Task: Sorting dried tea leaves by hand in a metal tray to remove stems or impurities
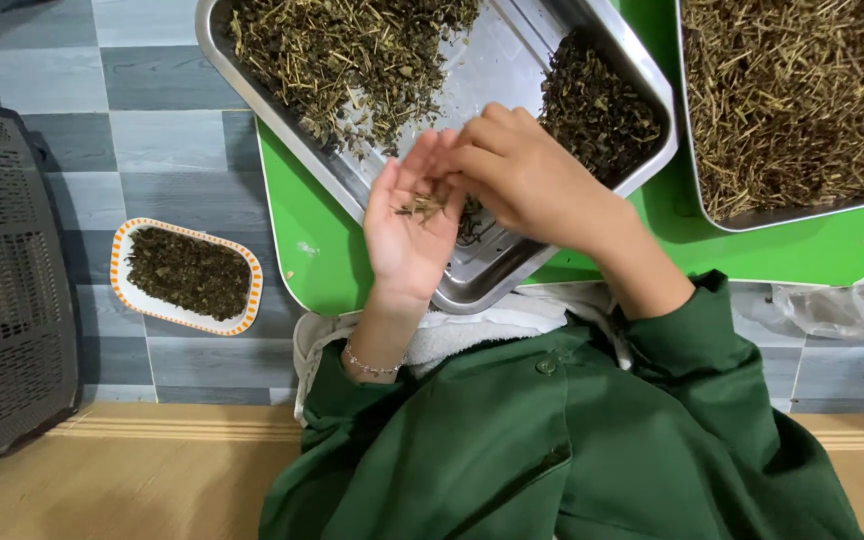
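While your left hand (407, 225) lies palm-up and spread, cupping a few dried brown herb stems (420, 207) over the shiny rectangular steel tray (512, 70), your right hand (517, 170) pinches at them with fingertips pressed together.

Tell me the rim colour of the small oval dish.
Orange-and-white pattern on the dish rim, seen in the head view.

Two steel trays: one (352, 180) under the hands, one (802, 215) at the right. One small oval dish (132, 295) with an orange rim. Two hands, left (407, 235) and right (527, 175). Two herb heaps in the near tray. One black crate (2, 290). One green bench (312, 250).
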